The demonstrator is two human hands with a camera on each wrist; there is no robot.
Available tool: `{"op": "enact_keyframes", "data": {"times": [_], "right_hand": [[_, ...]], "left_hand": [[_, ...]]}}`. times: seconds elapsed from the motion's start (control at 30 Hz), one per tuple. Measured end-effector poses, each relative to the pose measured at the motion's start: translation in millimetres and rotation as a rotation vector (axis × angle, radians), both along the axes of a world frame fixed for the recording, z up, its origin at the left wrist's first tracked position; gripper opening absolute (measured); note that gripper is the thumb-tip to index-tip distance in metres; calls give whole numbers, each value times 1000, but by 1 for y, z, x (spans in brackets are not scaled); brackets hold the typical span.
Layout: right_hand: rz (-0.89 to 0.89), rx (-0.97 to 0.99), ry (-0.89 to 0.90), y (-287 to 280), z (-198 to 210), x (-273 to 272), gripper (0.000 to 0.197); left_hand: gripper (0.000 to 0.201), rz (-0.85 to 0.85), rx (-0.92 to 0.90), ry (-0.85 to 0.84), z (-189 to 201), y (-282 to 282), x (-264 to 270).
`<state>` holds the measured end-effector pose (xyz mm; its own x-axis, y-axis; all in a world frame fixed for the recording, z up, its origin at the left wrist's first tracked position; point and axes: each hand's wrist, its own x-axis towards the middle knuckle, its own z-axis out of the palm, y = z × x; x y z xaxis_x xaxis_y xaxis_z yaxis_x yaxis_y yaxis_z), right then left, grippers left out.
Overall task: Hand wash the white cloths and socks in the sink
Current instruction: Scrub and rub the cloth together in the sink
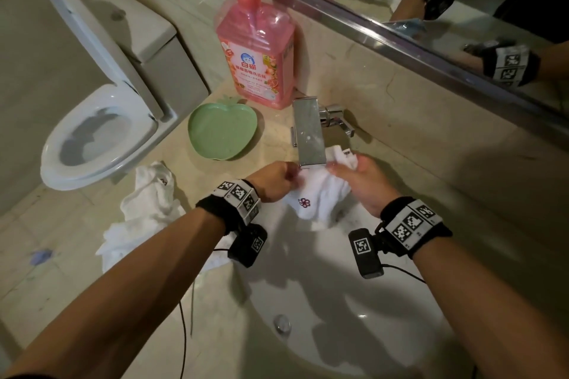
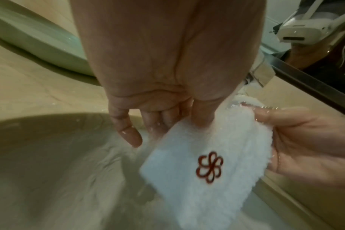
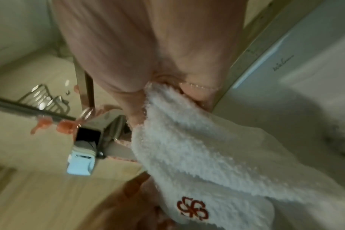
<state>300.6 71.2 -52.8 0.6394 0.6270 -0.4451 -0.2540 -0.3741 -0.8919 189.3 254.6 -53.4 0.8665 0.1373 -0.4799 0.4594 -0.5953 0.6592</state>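
The two forearms reach in from the near edge, wrists over the sink (image 1: 354, 301). The left hand (image 1: 274, 180) pinches one edge of the white cloth (image 1: 320, 197) between thumb and curled fingers; the right hand (image 1: 366, 184) clutches the bunched far edge. Held stretched between them just under the faucet (image 1: 309, 132), above the basin, the cloth likely catches the stream for wetting or rinsing. More white cloths (image 1: 144, 212) wait heaped on the counter (image 1: 277, 138) to the left, beside a green dish (image 1: 221, 132) and pink soap bottle (image 1: 257, 49).
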Motion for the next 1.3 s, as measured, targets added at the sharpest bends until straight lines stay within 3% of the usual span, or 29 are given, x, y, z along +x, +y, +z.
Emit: {"op": "enact_keyframes", "data": {"times": [0.03, 0.1, 0.17, 0.3, 0.37, 0.4, 0.53, 0.6, 0.67, 0.73, 0.93, 1.03, 1.1, 1.23, 1.3], "right_hand": [[-29, 27, 34, 1, 2, 0, 2], [-12, 22, 23, 1, 3, 1, 22], [115, -69, -91, 1, 5, 0, 43], [297, -178, -194, 16, -3, -13, 15], [299, -159, -191, 25, -8, -17, 6], [275, -116, -150, 28, -10, -18, 8], [147, -79, -26, 40, -15, -13, 14], [114, -83, -24, 40, -14, -11, 20], [94, -95, -50, 36, -11, -9, 16], [152, -100, -78, 28, -8, -6, 4], [401, -188, -327, 11, -10, -7, 30], [276, -135, -222, 5, -14, -7, 35], [190, -75, -102, 3, -15, -5, 27], [110, 24, -14, 5, -13, -5, 16], [70, 61, 21, 6, -14, -6, 18]], "left_hand": [[14, 36, -1, -12, -2, 1, -2], [16, 132, -14, -82, -2, 5, -5], [19, 190, -44, -165, 2, 9, -7], [25, 158, -111, -221, 15, 9, -9], [16, 143, -88, -209, 18, 10, -8], [9, 152, -78, -182, 17, 12, -9], [21, 144, 69, -26, 6, 24, -19], [12, 153, 116, -28, 0, 26, -24], [13, 212, 33, -89, -2, 25, -25], [14, 268, -58, -172, 0, 20, -21], [7, 190, -166, -235, 1, -7, 4], [24, 305, -256, -233, -3, -11, 11], [36, 366, -261, -158, -5, -11, 13], [33, 337, -197, 62, -9, -14, 5], [31, 325, -184, 5, -13, -12, -1]]}}
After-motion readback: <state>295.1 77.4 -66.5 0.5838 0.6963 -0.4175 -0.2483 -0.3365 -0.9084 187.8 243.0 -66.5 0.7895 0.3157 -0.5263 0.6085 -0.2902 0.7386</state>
